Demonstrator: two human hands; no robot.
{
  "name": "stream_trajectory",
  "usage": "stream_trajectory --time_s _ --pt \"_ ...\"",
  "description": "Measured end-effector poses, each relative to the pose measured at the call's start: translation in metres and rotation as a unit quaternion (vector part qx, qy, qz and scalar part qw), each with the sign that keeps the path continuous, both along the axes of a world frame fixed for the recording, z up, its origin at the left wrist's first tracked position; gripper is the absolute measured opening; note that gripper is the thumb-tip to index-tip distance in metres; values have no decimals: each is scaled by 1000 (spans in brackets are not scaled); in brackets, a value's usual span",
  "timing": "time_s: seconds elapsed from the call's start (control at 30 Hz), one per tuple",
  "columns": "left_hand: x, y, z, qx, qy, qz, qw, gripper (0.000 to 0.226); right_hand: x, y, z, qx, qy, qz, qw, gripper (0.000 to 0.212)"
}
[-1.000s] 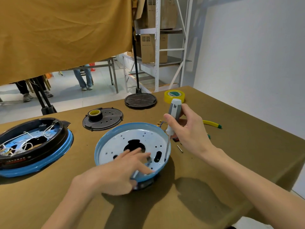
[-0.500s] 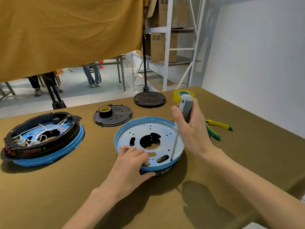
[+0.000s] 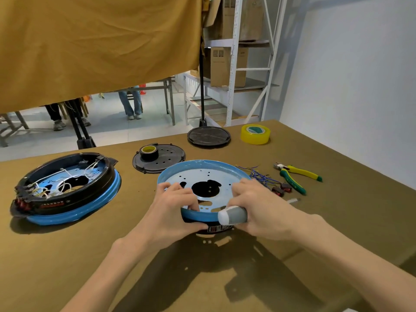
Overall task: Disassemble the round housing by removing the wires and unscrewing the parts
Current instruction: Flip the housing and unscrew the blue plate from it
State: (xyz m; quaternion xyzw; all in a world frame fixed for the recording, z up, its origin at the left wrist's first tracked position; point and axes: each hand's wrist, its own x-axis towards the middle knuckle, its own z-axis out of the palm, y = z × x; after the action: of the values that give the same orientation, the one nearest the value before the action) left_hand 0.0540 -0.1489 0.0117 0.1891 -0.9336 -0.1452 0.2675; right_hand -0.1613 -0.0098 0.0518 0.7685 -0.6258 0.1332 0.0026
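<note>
A round blue housing (image 3: pixel 202 170) with a perforated pale plate inside sits lifted at the table's middle, its shadow below it. My left hand (image 3: pixel 173 212) grips its near-left rim, fingers inside and thumb under. My right hand (image 3: pixel 258 208) holds the near-right rim while also keeping the grey-handled screwdriver (image 3: pixel 233 216) in its palm, handle end toward me. A bundle of removed blue wires with red switches (image 3: pixel 267 181) lies on the table right of the housing.
A second blue-and-black housing with white wires (image 3: pixel 65 188) lies at the left. Behind are a black perforated disc carrying a small tape roll (image 3: pixel 158 158), a black round cover (image 3: pixel 209 136) and yellow tape (image 3: pixel 255 134). Yellow-green pliers (image 3: pixel 297 176) lie right.
My right hand has dropped from holding the screwdriver upright over the plate to grasping the rim with the tool laid sideways. Both hands now hold the housing, raised off the table.
</note>
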Motion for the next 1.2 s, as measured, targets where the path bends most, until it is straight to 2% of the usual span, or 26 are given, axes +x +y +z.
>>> stream_trajectory --time_s 0.03,0.1,0.17,0.23,0.3,0.37,0.4,0.5,0.57,0.63,0.73,0.87,0.97,1.03,1.1,1.2 --pt "1 1 1 1 31 4 1000 36 -3 -2 3 -16 -13 7 1000 9" --pt "1 4 3 -10 111 37 993 32 -9 -8 12 -1 -120 -2 993 7" --pt "-1 8 5 -9 203 93 975 47 -12 -12 20 15 -241 -8 970 10" --pt "-5 13 6 -9 292 142 946 56 -14 -15 24 -3 -301 -10 954 11" --pt "-8 20 5 3 355 168 920 38 -13 -17 27 -17 -342 -7 939 8" --pt "-11 27 5 100 352 142 920 16 -13 -18 32 -20 -367 -22 930 6" --pt "-15 32 6 157 337 127 920 13 -14 -19 35 -17 -378 -38 925 7" --pt "-28 44 12 229 373 120 891 26 -20 -24 43 -3 -423 -96 901 22" --pt "-37 51 20 249 411 113 870 29 -24 -25 50 2 -479 -131 868 25" --pt "-43 56 26 261 420 96 864 29 -29 -25 57 0 -531 -144 835 22" --pt "-49 62 31 261 403 74 874 32 -37 -26 65 -4 -594 -150 790 10" --pt "-57 73 35 250 364 60 895 45 -43 -31 67 -11 -633 -170 755 28" --pt "-60 79 38 278 349 50 894 52 -37 -33 64 -29 -631 -173 755 30" --pt "-58 81 44 316 363 49 875 49 -24 -33 61 -67 -588 -180 786 20" --pt "-51 79 51 377 393 57 837 42 -8 -33 59 -143 -530 -177 817 12" --pt "-36 64 60 524 378 86 759 35 15 -30 53 -220 -436 -165 857 25"
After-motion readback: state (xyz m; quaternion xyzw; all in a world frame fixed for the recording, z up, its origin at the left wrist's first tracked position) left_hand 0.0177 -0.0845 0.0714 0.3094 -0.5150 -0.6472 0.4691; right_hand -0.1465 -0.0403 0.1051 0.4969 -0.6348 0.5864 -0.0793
